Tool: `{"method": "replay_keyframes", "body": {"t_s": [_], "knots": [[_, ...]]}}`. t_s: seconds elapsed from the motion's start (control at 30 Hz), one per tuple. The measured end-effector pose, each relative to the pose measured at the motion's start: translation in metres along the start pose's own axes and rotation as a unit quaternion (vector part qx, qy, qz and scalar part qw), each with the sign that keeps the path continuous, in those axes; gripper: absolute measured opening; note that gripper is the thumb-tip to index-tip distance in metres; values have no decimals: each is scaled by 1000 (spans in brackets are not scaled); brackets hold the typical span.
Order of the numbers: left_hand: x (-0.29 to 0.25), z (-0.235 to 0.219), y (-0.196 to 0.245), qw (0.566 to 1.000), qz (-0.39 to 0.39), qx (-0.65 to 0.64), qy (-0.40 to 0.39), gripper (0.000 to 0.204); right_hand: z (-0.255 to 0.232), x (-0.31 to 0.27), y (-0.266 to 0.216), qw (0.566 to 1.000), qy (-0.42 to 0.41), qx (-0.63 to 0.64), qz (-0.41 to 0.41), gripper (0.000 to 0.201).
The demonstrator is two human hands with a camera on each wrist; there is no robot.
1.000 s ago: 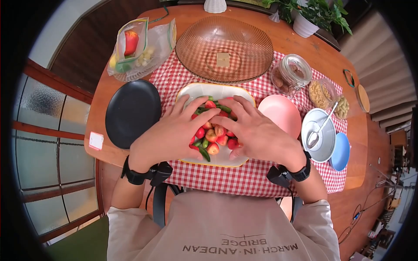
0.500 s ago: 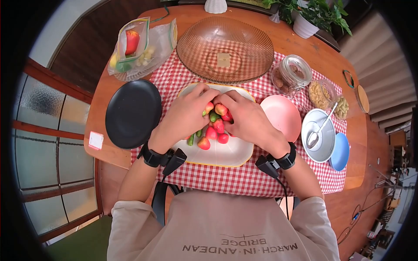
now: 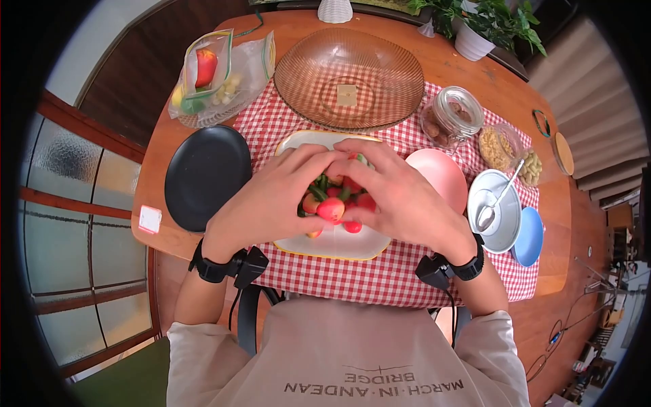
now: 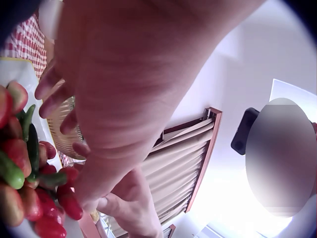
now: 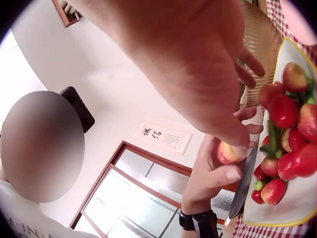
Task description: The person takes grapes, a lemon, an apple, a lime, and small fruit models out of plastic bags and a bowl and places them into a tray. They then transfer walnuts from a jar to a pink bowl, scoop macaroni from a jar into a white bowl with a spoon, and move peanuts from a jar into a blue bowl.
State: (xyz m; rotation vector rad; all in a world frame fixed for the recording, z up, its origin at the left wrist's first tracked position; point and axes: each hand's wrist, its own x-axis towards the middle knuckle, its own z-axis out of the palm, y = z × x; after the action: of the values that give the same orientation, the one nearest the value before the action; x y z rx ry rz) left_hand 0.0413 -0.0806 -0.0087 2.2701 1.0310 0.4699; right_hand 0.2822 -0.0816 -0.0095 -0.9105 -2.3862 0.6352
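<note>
Both hands are cupped from the two sides over a pile of small red-and-yellow fruits (image 5: pixel 285 111) and green chili peppers (image 4: pixel 32 148) on a white, yellow-rimmed tray (image 3: pixel 332 247). The left hand (image 3: pixel 271 193) arches over the left side, its fingers loosely bent and spread apart. On the other side, the right hand (image 3: pixel 407 200) mirrors it, and the fingers of both hands meet at the far side. One small red-and-yellow fruit (image 3: pixel 330 210) shows by the thumbs, raised above the tray in the right wrist view. The hands hide part of the pile.
A ribbed amber bowl (image 3: pixel 349 54) stands behind the tray, a black plate (image 3: pixel 207 178) to the left. Rightward are a pink plate (image 3: pixel 441 178), a glass jar (image 3: pixel 453 117), a grey bowl (image 3: pixel 498 230) with a spoon and a blue plate (image 3: pixel 529 237). Zip bags (image 3: pixel 217 74) lie back left.
The hands first drew together with bent fingers over the far part of the pile, then spread wider toward the body. The fruits and peppers have shifted, and one fruit is now by the thumbs.
</note>
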Motion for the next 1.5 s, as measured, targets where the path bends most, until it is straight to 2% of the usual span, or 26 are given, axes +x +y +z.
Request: {"method": "replay_keyframes", "body": {"t_s": [0.03,0.07,0.13,0.27,0.37,0.43,0.53,0.57,0.63,0.77,0.83,0.97,1.07,1.13,1.17,1.23,1.27,1.33,1.37,1.5], "knots": [[-1,2,-2,999,-23,3,-39,100,-2,-1,-2,999,-34,-13,12,63],[-2,6,-5,999,-23,4,-39,100,0,-1,-1,999,-33,-12,12,63],[-6,20,-13,994,-22,104,-25,96,7,-5,7,993,-98,-58,37,70],[-2,44,-27,987,13,157,20,94,31,-9,29,993,-87,-78,8,76],[8,51,-25,982,-25,188,18,95,32,-2,27,993,-78,-82,37,76],[13,53,-28,974,-25,220,54,79,34,3,24,991,-85,-67,81,73],[21,51,-34,972,-24,222,73,67,40,7,28,991,-59,-54,109,68],[23,52,-37,972,-25,223,73,67,41,9,29,991,-59,-54,109,68],[27,51,-42,971,17,192,140,59,40,14,31,990,-49,-14,128,58],[32,40,-39,986,-40,119,107,53,34,19,32,987,-39,37,149,48],[33,36,-33,984,-13,67,166,51,32,18,33,993,13,43,111,44],[30,21,-16,983,-5,24,182,53,18,17,23,994,30,66,77,44],[24,7,0,984,-6,-13,177,54,7,15,9,997,42,45,46,44],[18,-3,9,995,-15,1,101,56,-3,12,3,999,-12,26,37,42],[14,-4,8,995,-15,1,101,56,-7,10,0,999,-11,26,37,42],[6,-4,7,1000,1,19,25,73,-13,5,-3,994,-94,40,38,50],[2,-2,5,1000,0,18,25,73,-11,2,-1,994,-94,41,38,50],[-6,6,-5,995,31,86,-35,93,-2,-6,5,993,-98,-46,-47,62],[-7,13,-12,993,15,97,-71,108,5,-9,10,984,-143,-101,-21,72],[-1,38,-25,988,-6,153,-22,107,31,-11,24,990,-105,-99,0,72]]}}
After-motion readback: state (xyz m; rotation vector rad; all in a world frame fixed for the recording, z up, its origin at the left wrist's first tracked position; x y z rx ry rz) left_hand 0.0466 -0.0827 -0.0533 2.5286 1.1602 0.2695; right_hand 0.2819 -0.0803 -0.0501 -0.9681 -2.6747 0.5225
